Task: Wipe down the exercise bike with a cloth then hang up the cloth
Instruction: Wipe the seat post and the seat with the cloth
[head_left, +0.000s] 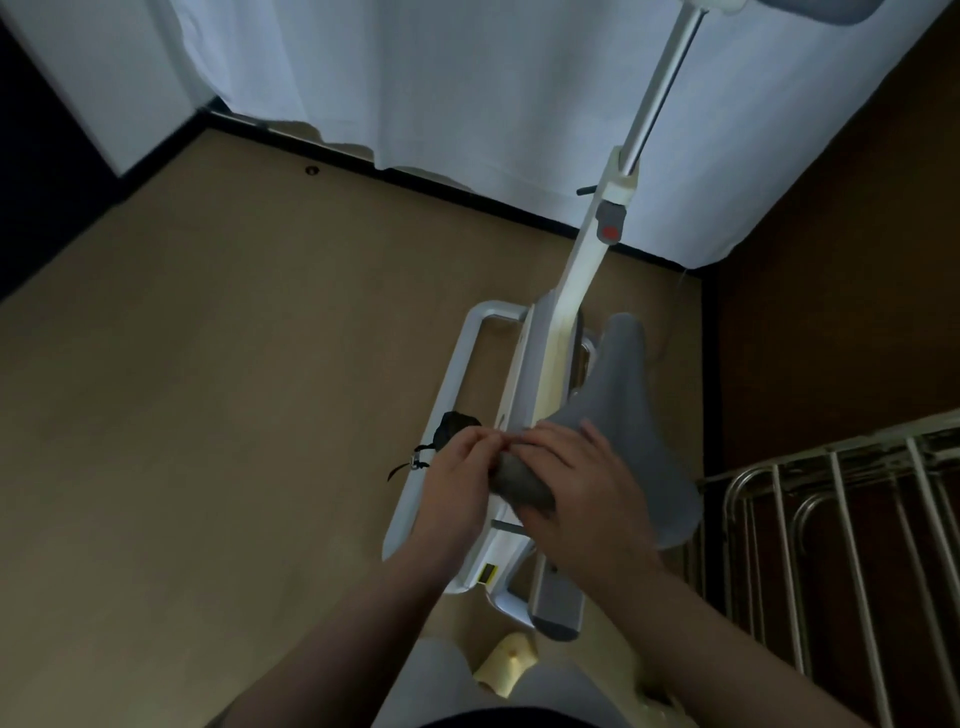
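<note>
A white exercise bike (550, 353) stands on the floor below me, its post rising toward the curtain. Its grey saddle (639, 410) is right of centre. A small grey cloth (519, 480), rolled or bunched, is held between both hands just left of the saddle. My left hand (457, 478) pinches the cloth's upper end with its fingertips. My right hand (576, 493) lies over the cloth with fingers curled round it, partly covering the saddle's near edge. A black pedal with a strap (452, 423) shows behind my left hand.
A metal drying rack (831, 545) with several rails stands at the lower right, close to the saddle. White curtains (467, 78) hang along the far wall. Tan floor (208, 389) spreads to the left. My legs and feet show at the bottom.
</note>
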